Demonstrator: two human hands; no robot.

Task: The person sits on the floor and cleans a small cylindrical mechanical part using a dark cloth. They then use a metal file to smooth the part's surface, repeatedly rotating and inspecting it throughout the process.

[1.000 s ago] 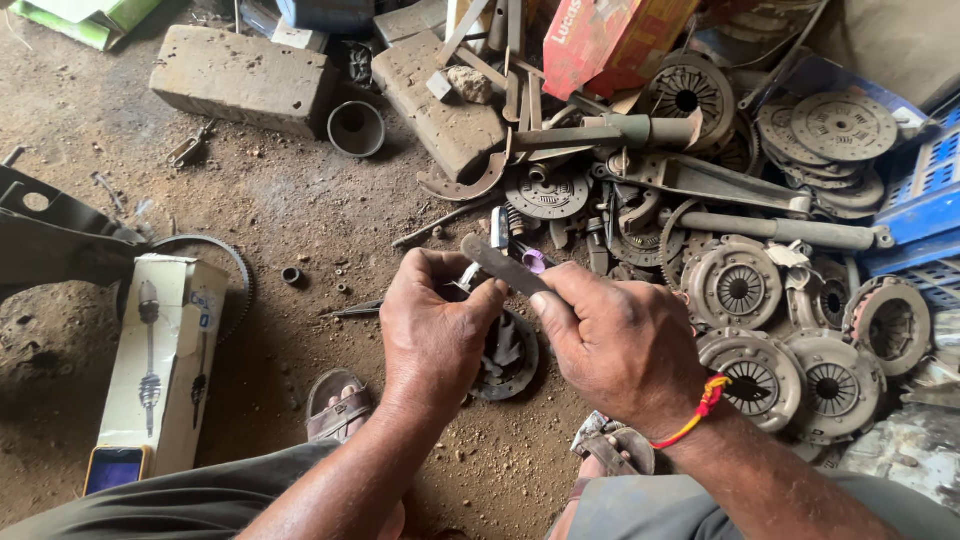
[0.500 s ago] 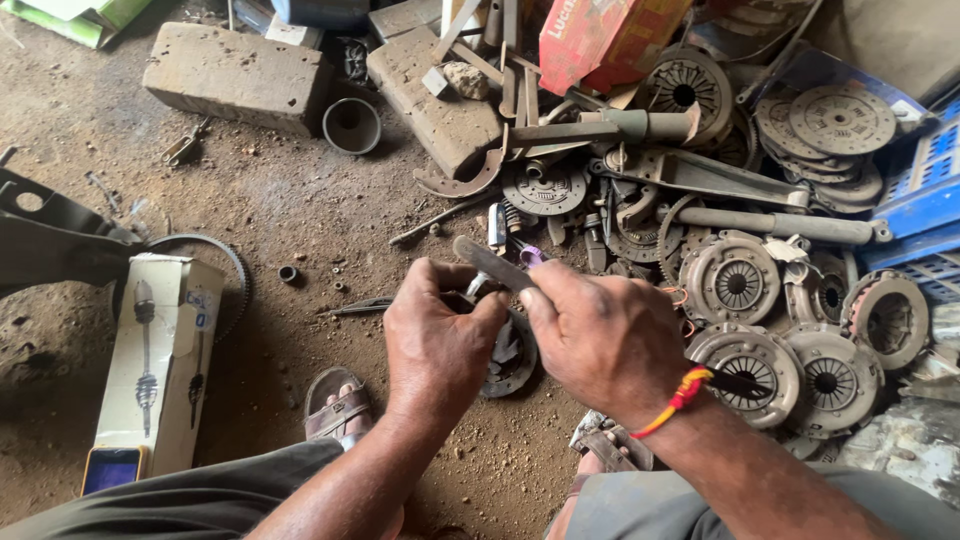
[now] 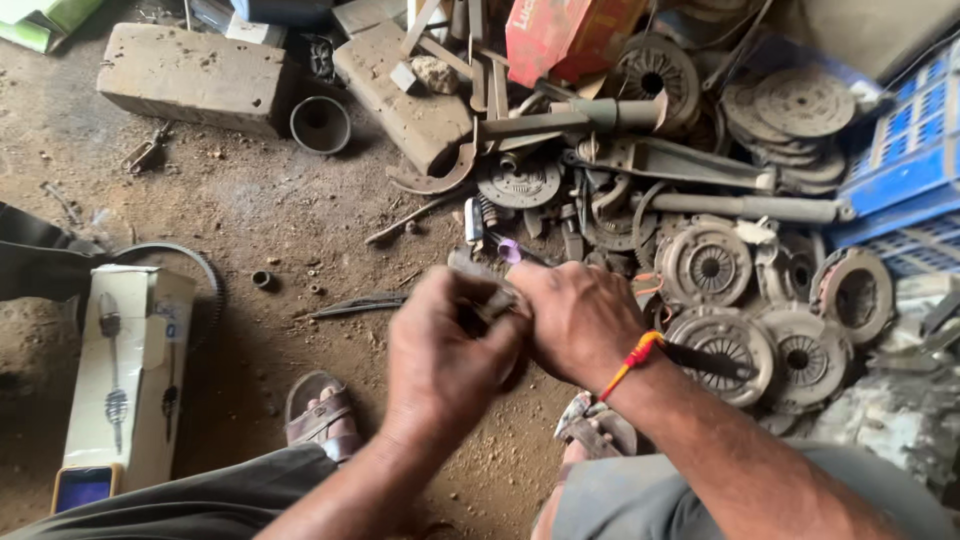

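My left hand (image 3: 445, 345) and my right hand (image 3: 575, 320) meet in the middle of the head view, low over a dirt floor. Both are closed around a small grey metal tool or part (image 3: 478, 285); its tip sticks out above my left fingers. The rest of it is hidden between my palms, and motion blur hides what it is. A red and yellow thread circles my right wrist (image 3: 632, 362). My sandalled feet (image 3: 318, 410) rest on the ground below the hands.
Several rusty clutch plates and discs (image 3: 712, 268) lie to the right, next to a blue crate (image 3: 905, 170). At the back are concrete blocks (image 3: 195, 75), metal bars and a red box (image 3: 565, 35). A long cardboard box (image 3: 130, 365) lies at left.
Both hands have dropped slightly and closed tighter together, so more of the metal piece is covered. The view has shifted a little.
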